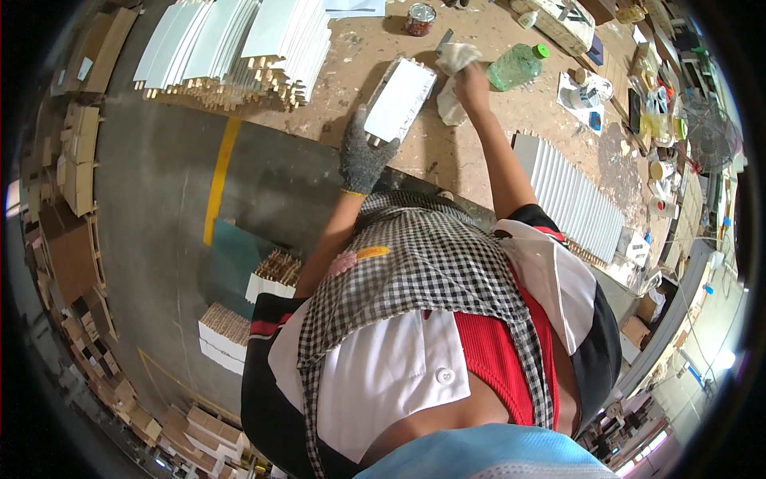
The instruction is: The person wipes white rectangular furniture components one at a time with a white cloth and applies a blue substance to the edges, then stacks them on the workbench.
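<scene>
Your gloved left hand (367,152) grasps the near left corner of the white panel (401,94), which lies close to the front edge of the table (361,56); whatever lies directly beneath the panel is hard to make out. Your right hand (471,85), forearm extended over the front edge, is closed on the white cloth (452,104) beside the panel, its fingertips hidden. The stacked white slats (227,44) along the front edge are cut off at the top of view.
</scene>
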Demonstrator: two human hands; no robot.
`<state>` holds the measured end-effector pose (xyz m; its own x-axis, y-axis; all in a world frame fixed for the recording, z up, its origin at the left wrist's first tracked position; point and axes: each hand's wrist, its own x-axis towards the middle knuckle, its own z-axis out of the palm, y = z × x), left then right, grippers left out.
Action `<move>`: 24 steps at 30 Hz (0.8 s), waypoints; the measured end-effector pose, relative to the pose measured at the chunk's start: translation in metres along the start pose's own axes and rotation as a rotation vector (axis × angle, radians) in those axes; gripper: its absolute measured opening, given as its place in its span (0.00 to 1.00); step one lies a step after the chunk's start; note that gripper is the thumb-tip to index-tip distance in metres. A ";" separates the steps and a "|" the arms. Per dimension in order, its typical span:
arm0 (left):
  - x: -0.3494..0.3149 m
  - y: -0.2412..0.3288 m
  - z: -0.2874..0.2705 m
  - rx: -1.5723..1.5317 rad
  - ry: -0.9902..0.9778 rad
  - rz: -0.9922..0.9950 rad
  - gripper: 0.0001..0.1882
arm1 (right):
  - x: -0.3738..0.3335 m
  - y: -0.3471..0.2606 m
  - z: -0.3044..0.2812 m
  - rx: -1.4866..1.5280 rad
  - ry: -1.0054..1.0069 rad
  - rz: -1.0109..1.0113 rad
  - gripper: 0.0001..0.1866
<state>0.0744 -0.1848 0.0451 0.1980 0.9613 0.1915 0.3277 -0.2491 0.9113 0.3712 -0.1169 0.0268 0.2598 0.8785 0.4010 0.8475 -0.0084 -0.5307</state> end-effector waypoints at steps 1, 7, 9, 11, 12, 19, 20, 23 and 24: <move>-0.003 -0.006 -0.003 -0.044 0.017 -0.026 0.49 | 0.000 -0.028 -0.011 0.136 0.003 0.122 0.08; 0.005 -0.007 -0.009 0.043 -0.135 0.028 0.41 | -0.078 -0.152 -0.012 0.150 -0.337 -0.489 0.18; 0.003 -0.006 -0.008 0.183 -0.097 0.137 0.42 | -0.060 -0.124 0.006 0.024 -0.371 -0.443 0.19; 0.001 0.004 -0.012 0.024 -0.076 0.003 0.42 | -0.021 -0.102 0.018 -0.241 -0.322 -0.401 0.20; -0.001 0.001 -0.011 -0.023 -0.075 -0.023 0.42 | 0.004 -0.095 0.015 0.096 -0.296 -0.198 0.18; 0.003 0.026 -0.048 -0.122 -0.104 -0.100 0.32 | -0.004 -0.101 -0.034 0.241 0.155 0.252 0.17; 0.005 0.039 -0.052 -0.228 -0.133 -0.238 0.29 | -0.028 -0.118 -0.034 0.379 0.156 0.095 0.14; 0.022 0.049 -0.058 -0.622 -0.116 -0.590 0.22 | -0.065 -0.195 -0.028 0.260 -0.180 -0.378 0.09; 0.025 0.039 -0.052 -0.760 -0.108 -0.667 0.22 | -0.075 -0.184 -0.012 0.204 -0.264 -0.288 0.18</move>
<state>0.0443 -0.1641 0.1044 0.2844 0.8519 -0.4398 -0.2644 0.5107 0.8181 0.2012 -0.1871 0.1030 -0.1233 0.9233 0.3637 0.7522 0.3260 -0.5727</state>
